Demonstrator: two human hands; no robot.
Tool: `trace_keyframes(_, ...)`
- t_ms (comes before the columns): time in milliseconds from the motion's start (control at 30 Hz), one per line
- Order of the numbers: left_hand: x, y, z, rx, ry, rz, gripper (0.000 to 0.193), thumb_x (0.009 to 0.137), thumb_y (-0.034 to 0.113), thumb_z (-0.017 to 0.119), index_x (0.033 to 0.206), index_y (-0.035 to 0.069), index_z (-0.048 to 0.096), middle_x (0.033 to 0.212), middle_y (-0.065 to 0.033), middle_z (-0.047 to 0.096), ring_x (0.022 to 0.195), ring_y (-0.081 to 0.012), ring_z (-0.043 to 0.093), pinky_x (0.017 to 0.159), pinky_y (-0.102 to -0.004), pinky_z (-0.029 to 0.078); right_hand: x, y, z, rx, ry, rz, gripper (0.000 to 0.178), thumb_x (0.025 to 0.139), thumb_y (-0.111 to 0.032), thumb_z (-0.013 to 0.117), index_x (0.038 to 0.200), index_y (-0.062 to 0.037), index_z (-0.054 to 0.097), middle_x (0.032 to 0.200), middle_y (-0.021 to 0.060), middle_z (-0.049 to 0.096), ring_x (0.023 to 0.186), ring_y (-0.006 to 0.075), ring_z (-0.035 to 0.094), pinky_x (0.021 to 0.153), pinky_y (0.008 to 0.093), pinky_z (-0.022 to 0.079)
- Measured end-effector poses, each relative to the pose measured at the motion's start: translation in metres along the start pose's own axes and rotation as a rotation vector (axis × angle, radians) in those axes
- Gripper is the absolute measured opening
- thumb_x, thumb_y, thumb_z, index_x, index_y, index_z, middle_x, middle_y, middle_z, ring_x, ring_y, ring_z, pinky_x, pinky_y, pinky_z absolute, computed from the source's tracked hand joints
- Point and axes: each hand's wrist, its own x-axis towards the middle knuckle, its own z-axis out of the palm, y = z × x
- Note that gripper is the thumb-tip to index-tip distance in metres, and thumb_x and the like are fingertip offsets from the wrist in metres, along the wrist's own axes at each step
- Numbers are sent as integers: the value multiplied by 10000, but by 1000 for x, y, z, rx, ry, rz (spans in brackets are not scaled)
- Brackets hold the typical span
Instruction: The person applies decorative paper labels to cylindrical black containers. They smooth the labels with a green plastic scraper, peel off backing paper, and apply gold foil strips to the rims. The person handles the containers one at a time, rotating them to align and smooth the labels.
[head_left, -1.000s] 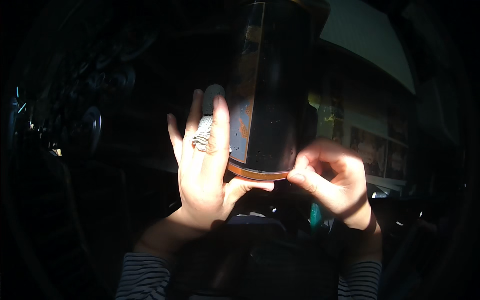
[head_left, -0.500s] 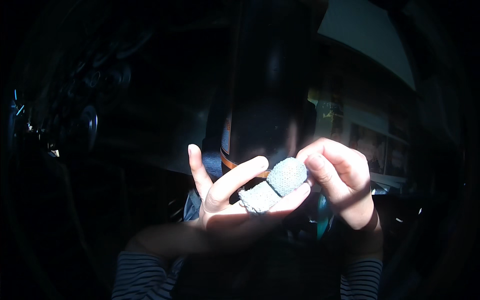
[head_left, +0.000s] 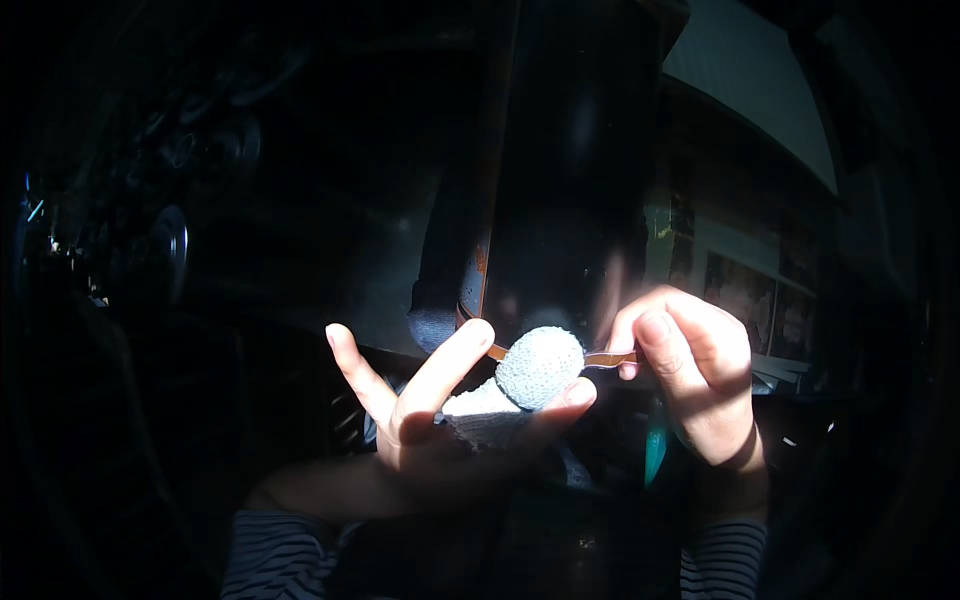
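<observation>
In my left hand (head_left: 425, 425) rests a pale knitted piece (head_left: 470, 405) with a rounded, stuffed-looking ball (head_left: 541, 368) at its far end. My thumb supports the ball from below, one finger lies along its left side, and another finger points up, away from it. My right hand (head_left: 695, 375) is at the right, thumb and forefinger pinched together, apart from the ball. Whether the pinch holds a thread or needle is too small to make out. A brownish-orange strip (head_left: 610, 360) shows between the ball and my right fingers; I cannot tell if they touch it.
A large black upright form (head_left: 570, 200) stands behind my hands. A blue cloth-like patch (head_left: 432, 328) is at its lower left, and a green pointed object (head_left: 655, 455) hangs below my right hand. Round shiny shapes (head_left: 175, 250) lie in the dark at far left.
My left hand has moved left with the knitted piece, and the ball has turned more upright. My right fingers, which were at the ball's edge, are now a gap away from it.
</observation>
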Motion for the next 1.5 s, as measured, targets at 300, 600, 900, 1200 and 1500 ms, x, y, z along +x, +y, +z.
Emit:
trace_keyframes(300,65,-1,-1,-273,-85,8,625,731,422,703,1268,155,529,1228,-137,504,1130,-267,495,1003,-688,175,-11,-9,-10,-104,5,68,130,846,-119,634,877,8,627,795,64,631,704,118,600,665,233,484)
trace_keyframes(600,16,6,-25,-322,-248,-166,495,823,276,669,1272,171,491,1140,-175,563,1038,-312,570,1002,-671,217,-16,-4,-17,-101,41,-123,76,791,-72,692,790,-12,645,681,17,595,523,27,497,472,151,363)
trace_keyframes(900,33,35,8,-30,116,29,923,762,507,667,1432,110,172,1147,-26,516,946,-120,574,955,-731,228,-17,-7,-17,116,72,25,172,922,-55,477,913,32,626,750,58,596,650,87,551,605,217,461)
trace_keyframes(1200,41,-41,-11,-369,-328,-93,680,881,395,542,1324,-95,379,1229,-273,498,1203,-404,447,1036,-657,115,0,-3,11,-49,28,-82,51,810,-36,659,814,4,628,714,25,579,566,30,494,495,158,371)
trace_keyframes(1500,-14,-58,-24,-51,42,-42,539,786,438,684,1277,377,469,1061,-14,601,1038,-213,576,972,-743,159,9,-2,67,92,-31,62,81,864,-73,591,834,-10,552,735,52,598,638,97,578,624,223,480)
